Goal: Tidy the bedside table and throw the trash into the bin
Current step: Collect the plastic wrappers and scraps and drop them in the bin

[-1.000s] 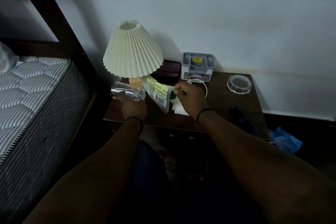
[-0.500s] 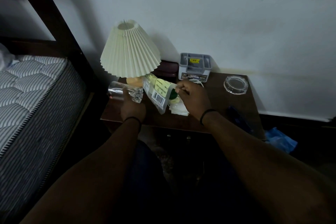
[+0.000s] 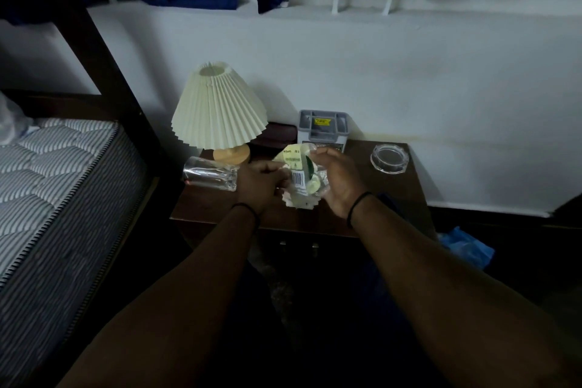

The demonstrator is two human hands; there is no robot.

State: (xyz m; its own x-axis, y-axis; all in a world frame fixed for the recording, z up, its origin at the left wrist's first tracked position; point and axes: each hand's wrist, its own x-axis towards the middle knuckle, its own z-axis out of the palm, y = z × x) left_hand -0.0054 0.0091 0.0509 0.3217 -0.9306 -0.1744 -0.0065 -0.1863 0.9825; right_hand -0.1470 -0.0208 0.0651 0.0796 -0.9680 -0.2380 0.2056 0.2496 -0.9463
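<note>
Two hands meet over the middle of the dark wooden bedside table [image 3: 208, 208]. Left hand [image 3: 259, 181]: fingers curled, grip closed on the near-left edge of a crumpled clear plastic wrapper [image 3: 300, 178] with yellow-green print and a barcode label. Right hand [image 3: 338, 179]: fingers bent round the wrapper's right side, cupping it; thumb at the top edge. Wrapper is held just above the table top, between both hands; a bit of white paper shows at its lower edge. Each wrist carries a thin black band.

On the table: drinking glass [image 3: 209, 176] lying on its side, just left of the left hand. Lamp [image 3: 217, 110] with cream pleated shade and pale wooden base stands behind the glass. Grey compartment organiser [image 3: 322, 126] with a yellow sticker sits against the wall, behind the wrapper. Clear glass ashtray [image 3: 389, 158] at the far right corner, well apart from the hands.

Striped mattress [image 3: 63, 186] at left. Blue plastic bag [image 3: 466, 247] on the floor, right of the table.
</note>
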